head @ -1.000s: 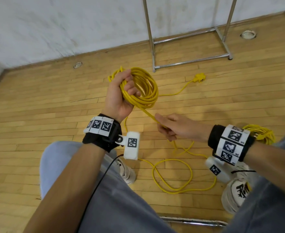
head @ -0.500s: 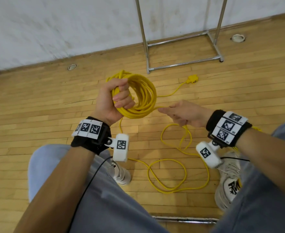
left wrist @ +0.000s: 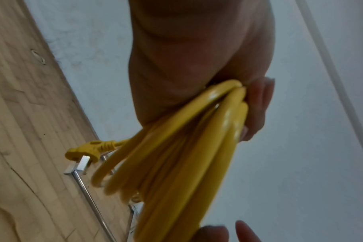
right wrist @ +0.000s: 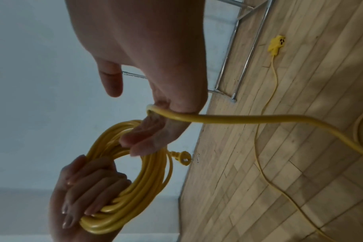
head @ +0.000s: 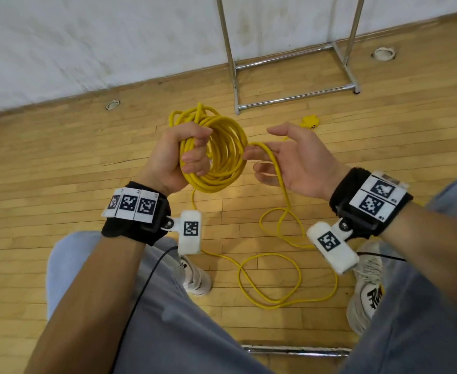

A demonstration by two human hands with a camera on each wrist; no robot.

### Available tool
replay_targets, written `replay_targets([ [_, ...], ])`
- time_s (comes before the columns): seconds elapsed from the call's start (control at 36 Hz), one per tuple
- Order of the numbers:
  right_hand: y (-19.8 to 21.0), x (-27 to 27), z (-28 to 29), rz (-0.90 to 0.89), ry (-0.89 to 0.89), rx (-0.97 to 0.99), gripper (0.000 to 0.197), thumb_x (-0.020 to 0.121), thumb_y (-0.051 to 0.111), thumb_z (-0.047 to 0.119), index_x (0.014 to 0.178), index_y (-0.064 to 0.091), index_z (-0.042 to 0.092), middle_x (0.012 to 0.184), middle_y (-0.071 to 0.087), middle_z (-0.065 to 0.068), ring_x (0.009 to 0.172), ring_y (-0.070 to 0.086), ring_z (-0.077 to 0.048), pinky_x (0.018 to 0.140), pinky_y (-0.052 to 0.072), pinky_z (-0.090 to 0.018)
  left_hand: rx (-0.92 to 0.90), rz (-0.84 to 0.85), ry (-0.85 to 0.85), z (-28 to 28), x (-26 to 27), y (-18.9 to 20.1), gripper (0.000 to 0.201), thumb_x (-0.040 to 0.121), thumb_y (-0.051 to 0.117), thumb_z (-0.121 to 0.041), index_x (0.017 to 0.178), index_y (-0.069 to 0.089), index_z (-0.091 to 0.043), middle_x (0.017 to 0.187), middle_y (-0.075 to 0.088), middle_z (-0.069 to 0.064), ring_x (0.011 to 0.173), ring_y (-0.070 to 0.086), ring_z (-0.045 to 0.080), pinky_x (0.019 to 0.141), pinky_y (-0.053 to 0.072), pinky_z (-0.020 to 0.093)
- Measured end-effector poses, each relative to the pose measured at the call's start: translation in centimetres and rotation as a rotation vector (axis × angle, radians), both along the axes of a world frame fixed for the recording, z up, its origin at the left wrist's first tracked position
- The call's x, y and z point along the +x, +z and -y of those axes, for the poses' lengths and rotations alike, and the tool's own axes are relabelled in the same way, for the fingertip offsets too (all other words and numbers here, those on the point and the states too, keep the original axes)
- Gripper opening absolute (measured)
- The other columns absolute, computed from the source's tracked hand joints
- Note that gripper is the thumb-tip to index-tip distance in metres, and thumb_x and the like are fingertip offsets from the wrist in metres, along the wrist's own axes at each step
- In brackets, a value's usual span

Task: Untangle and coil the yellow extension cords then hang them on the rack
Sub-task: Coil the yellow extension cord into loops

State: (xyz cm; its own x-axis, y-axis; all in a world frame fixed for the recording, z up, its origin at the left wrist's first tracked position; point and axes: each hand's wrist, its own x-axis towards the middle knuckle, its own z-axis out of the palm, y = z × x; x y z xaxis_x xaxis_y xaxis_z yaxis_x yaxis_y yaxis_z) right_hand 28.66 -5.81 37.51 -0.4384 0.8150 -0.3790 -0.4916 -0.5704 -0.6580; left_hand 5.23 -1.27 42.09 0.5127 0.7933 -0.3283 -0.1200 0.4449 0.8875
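Observation:
My left hand grips a coil of yellow extension cord, fingers curled round its strands. The coil's plug hangs off its far side. My right hand is held palm up just right of the coil, fingers loosely straight. The free cord lies across those fingers. From there it drops in loose loops on the wooden floor between my feet. Its yellow socket end lies near the rack's base. Only the rack's chrome legs and foot bars show.
I am seated, with grey-trousered knees at both lower sides and white shoes beside the floor loops. A metal bar lies under me. Round floor fittings sit near the white wall.
My right hand rose from low by my knee to beside the coil and opened palm up, drawing cord up off the floor. The left hand kept its grip on the coil.

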Motion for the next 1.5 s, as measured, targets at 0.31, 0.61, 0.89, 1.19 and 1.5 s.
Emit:
replay_targets([
  [0.31, 0.2, 0.0, 0.2, 0.089, 0.330, 0.126, 0.028, 0.101, 0.046, 0.032, 0.122, 0.052, 0.016, 0.086, 0.052, -0.004, 0.052, 0.032, -0.007, 0.033, 0.025, -0.014, -0.041, 0.037, -0.027, 0.0, -2.4, 0.6, 0.032, 0.084, 0.047, -0.019, 0.052, 0.044, -0.019, 0.032, 0.030, -0.010, 0.024, 0.026, 0.007, 0.040, 0.026, 0.022],
  [0.61, -0.8, -0.8, 0.7, 0.039, 0.188, 0.091, 0.045, 0.109, 0.038, 0.016, 0.145, 0.045, -0.009, 0.103, 0.066, -0.009, 0.073, 0.059, -0.011, 0.073, 0.060, -0.027, -0.042, -0.172, 0.005, 0.9, -1.8, 0.0, 0.031, 0.078, 0.054, -0.019, 0.049, 0.043, -0.019, 0.033, 0.027, -0.006, 0.027, 0.024, 0.011, 0.052, 0.014, 0.033],
  [0.89, -0.7, -0.7, 0.3, 0.421, 0.158, 0.109, 0.034, 0.103, 0.057, 0.036, 0.112, 0.062, 0.003, 0.074, 0.051, 0.001, 0.054, 0.039, -0.006, 0.045, 0.038, -0.017, 0.008, -0.405, 0.059, 1.3, -0.3, -1.0, 0.035, 0.093, 0.054, -0.011, 0.060, 0.043, -0.013, 0.041, 0.031, -0.001, 0.031, 0.024, 0.012, 0.038, 0.019, 0.022],
  [1.19, -0.1, 1.2, -1.1, 0.254, 0.034, 0.149, 0.030, 0.105, 0.049, 0.002, 0.131, 0.063, -0.004, 0.093, 0.065, -0.005, 0.070, 0.056, -0.009, 0.068, 0.055, -0.027, -0.112, -0.269, 0.014, 1.8, 0.8, -1.9, 0.036, 0.089, 0.054, -0.011, 0.055, 0.043, -0.016, 0.037, 0.029, -0.004, 0.028, 0.023, 0.010, 0.046, 0.009, 0.027],
  [1.5, -3.6, 1.5, -0.8, 1.095, -0.011, 0.434, 0.033, 0.102, 0.062, 0.035, 0.091, 0.066, 0.005, 0.066, 0.072, -0.010, 0.044, 0.061, -0.016, 0.045, 0.052, -0.026, -0.079, 0.122, -0.084, 2.1, -0.5, -1.6, 0.030, 0.084, 0.049, -0.019, 0.055, 0.046, -0.020, 0.033, 0.032, -0.011, 0.025, 0.028, 0.006, 0.042, 0.025, 0.025],
])
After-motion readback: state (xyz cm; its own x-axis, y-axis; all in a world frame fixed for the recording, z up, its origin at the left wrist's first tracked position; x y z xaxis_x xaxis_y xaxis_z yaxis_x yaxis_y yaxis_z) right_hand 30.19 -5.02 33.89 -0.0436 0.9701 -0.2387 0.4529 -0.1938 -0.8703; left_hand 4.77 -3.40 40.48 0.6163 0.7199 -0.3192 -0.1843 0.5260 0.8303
